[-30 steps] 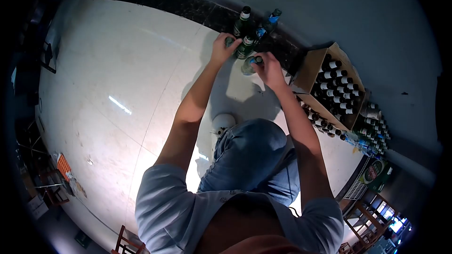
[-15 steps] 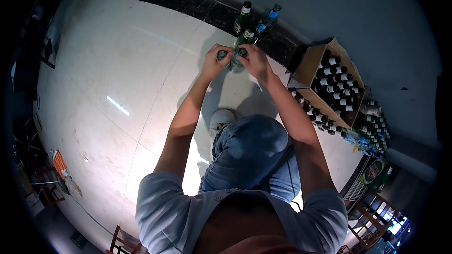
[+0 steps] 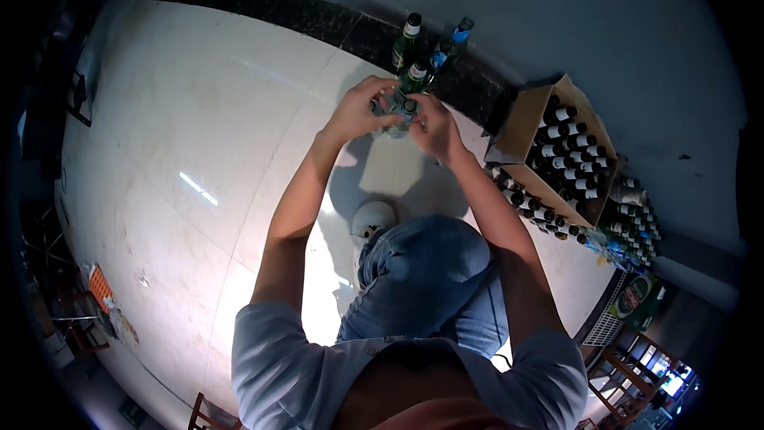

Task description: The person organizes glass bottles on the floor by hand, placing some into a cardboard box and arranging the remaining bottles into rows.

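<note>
My left hand is open, with fingers and thumb curved apart beside a pale glass bottle. Its thumb reaches toward that bottle's neck; whether it touches is unclear. More glass shows within the left hand's curve, partly hidden by the fingers. Around the neck of the pale bottle, my right hand is closed from the right side. Just beyond my hands stand two green bottles, one nearer and one farther. To their right, a clear bottle with a blue label stands against the wall.
A cardboard box packed with dark bottles stands at right, with several more bottles lined along it. Behind these are a green carton and wooden chairs. A dark skirting edges the pale floor.
My left hand has let go of a bottle neck, and its fingers have spread apart. My right hand stays at the pale bottle. The view has tilted slightly.
</note>
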`<control>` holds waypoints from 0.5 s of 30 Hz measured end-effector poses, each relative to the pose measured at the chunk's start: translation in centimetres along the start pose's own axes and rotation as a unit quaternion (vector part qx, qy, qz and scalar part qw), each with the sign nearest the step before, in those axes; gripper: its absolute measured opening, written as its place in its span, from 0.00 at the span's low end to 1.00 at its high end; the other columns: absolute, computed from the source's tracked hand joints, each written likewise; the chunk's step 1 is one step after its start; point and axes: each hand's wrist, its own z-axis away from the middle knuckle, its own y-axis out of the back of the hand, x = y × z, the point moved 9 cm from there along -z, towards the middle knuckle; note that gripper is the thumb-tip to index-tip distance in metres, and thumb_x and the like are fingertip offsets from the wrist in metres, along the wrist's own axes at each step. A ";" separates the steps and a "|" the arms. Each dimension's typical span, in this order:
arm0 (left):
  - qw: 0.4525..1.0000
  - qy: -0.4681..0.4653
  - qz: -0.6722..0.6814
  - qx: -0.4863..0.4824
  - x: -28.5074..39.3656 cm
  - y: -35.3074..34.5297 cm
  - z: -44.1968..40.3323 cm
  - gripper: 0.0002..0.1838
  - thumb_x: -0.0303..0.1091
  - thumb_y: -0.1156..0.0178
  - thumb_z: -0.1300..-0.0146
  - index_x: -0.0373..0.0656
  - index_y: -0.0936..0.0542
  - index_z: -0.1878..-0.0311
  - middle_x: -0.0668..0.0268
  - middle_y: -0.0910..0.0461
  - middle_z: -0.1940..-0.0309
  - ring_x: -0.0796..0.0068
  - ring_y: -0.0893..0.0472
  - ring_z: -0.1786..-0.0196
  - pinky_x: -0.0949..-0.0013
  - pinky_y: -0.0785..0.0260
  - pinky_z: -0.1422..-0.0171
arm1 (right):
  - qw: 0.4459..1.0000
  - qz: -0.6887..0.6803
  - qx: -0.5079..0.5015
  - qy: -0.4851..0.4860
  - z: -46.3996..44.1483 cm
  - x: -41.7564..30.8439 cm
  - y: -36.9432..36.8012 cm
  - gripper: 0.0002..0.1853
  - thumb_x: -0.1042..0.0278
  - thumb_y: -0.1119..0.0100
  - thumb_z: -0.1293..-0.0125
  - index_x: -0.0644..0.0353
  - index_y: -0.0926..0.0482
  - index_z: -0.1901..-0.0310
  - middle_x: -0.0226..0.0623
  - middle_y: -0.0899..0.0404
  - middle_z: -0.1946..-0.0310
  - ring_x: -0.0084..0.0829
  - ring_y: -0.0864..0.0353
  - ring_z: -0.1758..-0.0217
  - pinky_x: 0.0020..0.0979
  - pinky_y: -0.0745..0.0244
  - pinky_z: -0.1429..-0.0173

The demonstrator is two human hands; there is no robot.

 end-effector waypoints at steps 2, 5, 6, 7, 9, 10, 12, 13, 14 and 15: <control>0.997 -0.002 -0.068 -0.034 0.3 -0.6 -0.2 0.26 0.36 0.28 0.51 0.45 0.22 0.46 0.66 0.23 0.62 0.71 0.22 0.63 0.69 0.27 0.56 | 0.993 0.109 0.048 0.016 -0.3 0.7 1.5 0.19 0.73 0.43 0.43 0.63 0.28 0.48 0.45 0.26 0.58 0.37 0.20 0.66 0.35 0.25 0.60; 0.930 -0.193 -0.312 -0.022 2.8 -2.2 0.1 0.28 0.49 0.30 0.51 0.50 0.22 0.47 0.70 0.23 0.63 0.70 0.23 0.63 0.67 0.27 0.60 | 0.982 0.055 0.175 -0.052 -0.5 2.6 4.5 0.21 0.69 0.40 0.41 0.63 0.30 0.46 0.44 0.27 0.55 0.40 0.20 0.64 0.37 0.26 0.59; 0.909 -0.207 -0.360 -0.029 2.9 -2.7 0.2 0.29 0.54 0.33 0.52 0.52 0.22 0.47 0.71 0.24 0.64 0.70 0.24 0.64 0.68 0.27 0.62 | 0.976 0.094 0.182 -0.069 -1.2 2.3 5.2 0.25 0.63 0.37 0.40 0.64 0.33 0.44 0.45 0.29 0.54 0.42 0.21 0.57 0.38 0.25 0.57; 0.886 -0.220 -0.407 -0.036 2.9 -3.2 0.2 0.30 0.59 0.35 0.52 0.55 0.22 0.47 0.72 0.24 0.66 0.70 0.25 0.64 0.68 0.27 0.64 | 0.976 0.095 0.181 -0.070 -2.1 2.1 5.4 0.25 0.63 0.37 0.40 0.64 0.33 0.44 0.45 0.29 0.54 0.42 0.21 0.57 0.38 0.25 0.57; 0.874 -0.241 -0.421 -0.031 3.0 -3.3 -0.2 0.29 0.59 0.36 0.52 0.56 0.23 0.48 0.72 0.25 0.68 0.72 0.25 0.66 0.70 0.27 0.65 | 0.953 0.211 0.215 0.022 -3.9 -0.6 5.9 0.32 0.59 0.35 0.42 0.60 0.36 0.39 0.46 0.32 0.50 0.45 0.24 0.51 0.38 0.23 0.56; 0.860 -0.261 -0.437 -0.027 3.2 -3.4 -0.3 0.28 0.59 0.37 0.51 0.56 0.23 0.48 0.73 0.26 0.69 0.73 0.26 0.67 0.72 0.28 0.67 | 0.953 0.212 0.215 0.021 -5.0 -1.1 5.8 0.32 0.59 0.35 0.42 0.60 0.36 0.39 0.46 0.32 0.50 0.45 0.24 0.51 0.38 0.23 0.56; 0.854 -0.277 -0.440 -0.022 2.8 -3.7 -0.5 0.27 0.58 0.37 0.51 0.56 0.22 0.50 0.74 0.26 0.70 0.75 0.26 0.67 0.73 0.28 0.68 | 0.934 0.325 0.149 0.005 -7.7 -2.3 3.9 0.39 0.53 0.36 0.42 0.55 0.43 0.33 0.48 0.38 0.42 0.49 0.27 0.47 0.39 0.22 0.55; 0.846 -0.292 -0.445 -0.018 2.8 -3.8 -0.5 0.26 0.57 0.36 0.51 0.55 0.22 0.52 0.75 0.26 0.71 0.76 0.26 0.67 0.74 0.29 0.70 | 0.934 0.326 0.146 0.003 -8.6 -2.2 3.3 0.39 0.53 0.36 0.42 0.55 0.43 0.33 0.48 0.38 0.42 0.49 0.27 0.47 0.39 0.22 0.55; 0.848 -0.289 -0.444 -0.018 2.5 -3.8 -0.6 0.26 0.57 0.36 0.51 0.55 0.22 0.52 0.75 0.26 0.71 0.76 0.26 0.67 0.74 0.29 0.70 | 0.921 0.368 0.127 -0.010 -9.7 -2.0 2.3 0.41 0.51 0.37 0.41 0.53 0.46 0.31 0.48 0.41 0.40 0.50 0.27 0.48 0.40 0.21 0.55; 0.846 -0.293 -0.445 -0.025 2.2 -4.0 -0.7 0.23 0.56 0.36 0.51 0.54 0.21 0.55 0.75 0.27 0.73 0.77 0.26 0.67 0.75 0.29 0.71 | 0.906 0.408 0.109 -0.023 -10.7 -1.7 1.5 0.43 0.50 0.39 0.41 0.51 0.50 0.29 0.49 0.44 0.37 0.51 0.27 0.48 0.41 0.20 0.54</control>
